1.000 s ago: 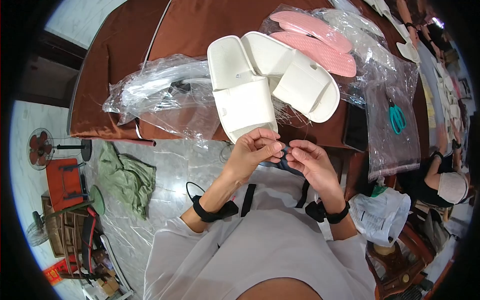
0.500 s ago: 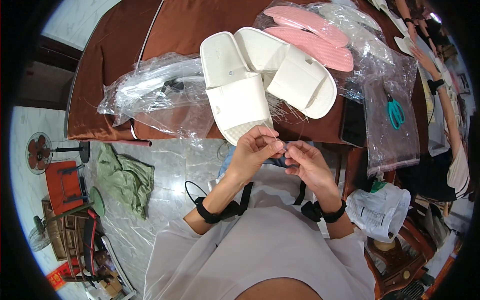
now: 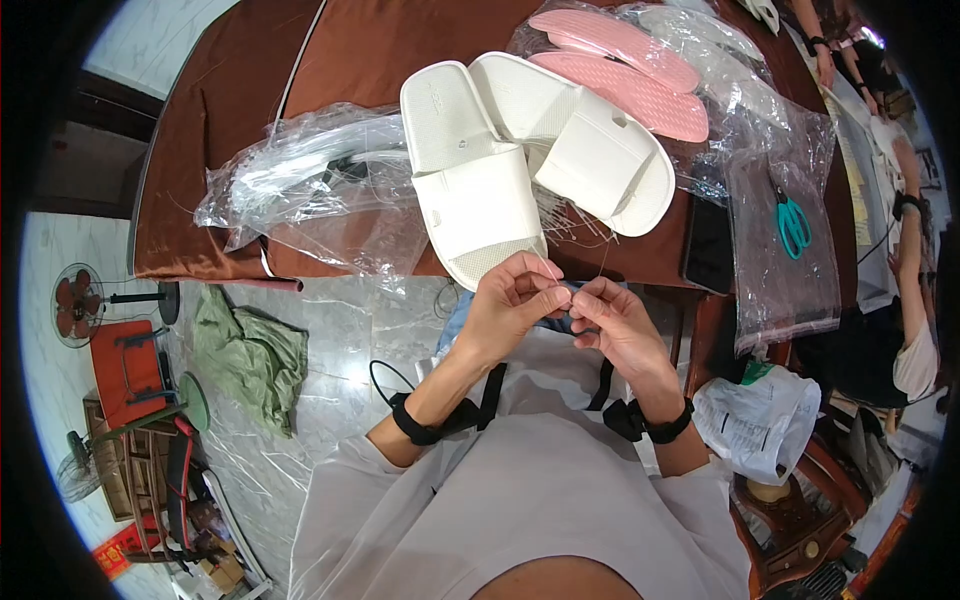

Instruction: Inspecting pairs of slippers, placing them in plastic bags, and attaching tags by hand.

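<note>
My left hand (image 3: 518,302) and my right hand (image 3: 612,318) meet fingertip to fingertip at the table's near edge, both pinched. Between them runs a thin clear plastic strand; its ends at the fingertips are too small to make out. Just beyond lie two white slide slippers (image 3: 475,205), one upright to the left and the other (image 3: 600,165) slanting to the right. Several thin white plastic strands (image 3: 570,222) are spread on the table between the slippers. The left slipper's near end reaches over the table edge, close to my left hand.
Clear plastic bags (image 3: 310,185) lie left of the slippers. Pink slippers (image 3: 625,75) rest at the back right. Teal-handled scissors (image 3: 792,225) sit on a clear bag beside a black phone (image 3: 708,245). Another person's arm (image 3: 908,235) reaches in at far right.
My fingertips have drawn slightly closer together, still pinching the strand. At far right, the other person's arm has shifted away from the table. The slippers have stayed put.
</note>
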A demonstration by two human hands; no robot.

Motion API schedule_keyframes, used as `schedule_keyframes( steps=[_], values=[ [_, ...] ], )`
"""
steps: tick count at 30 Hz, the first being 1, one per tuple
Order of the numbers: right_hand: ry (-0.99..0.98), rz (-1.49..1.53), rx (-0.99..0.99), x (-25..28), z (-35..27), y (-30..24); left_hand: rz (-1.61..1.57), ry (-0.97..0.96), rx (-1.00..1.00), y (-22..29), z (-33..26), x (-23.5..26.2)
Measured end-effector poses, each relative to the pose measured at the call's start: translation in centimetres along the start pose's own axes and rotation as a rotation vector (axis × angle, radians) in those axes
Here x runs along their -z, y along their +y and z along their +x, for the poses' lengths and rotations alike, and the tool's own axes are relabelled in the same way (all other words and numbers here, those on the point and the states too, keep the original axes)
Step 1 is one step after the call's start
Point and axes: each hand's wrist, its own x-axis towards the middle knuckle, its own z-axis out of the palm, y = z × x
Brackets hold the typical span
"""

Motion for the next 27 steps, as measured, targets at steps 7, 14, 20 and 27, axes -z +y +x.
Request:
schedule_keyframes(
  steps=[7,14,20,27],
  values=[
    [0.005,-0.022,-0.014,0.0,0.0,-0.2,0.023,-0.056,0.016,0.4,0.1,0.2],
    [0.011,-0.017,0.001,-0.1,0.1,-0.2,0.042,-0.066,0.022,0.2,0.2,0.3],
    [0.007,0.010,0.031,-0.4,0.0,-0.6,-0.007,-0.066,0.029,0.2,0.3,0.3],
    [-0.021,0.050,-0.018,0.1,-0.1,-0.8,-0.052,-0.069,0.034,0.0,0.3,0.4]
  ],
)
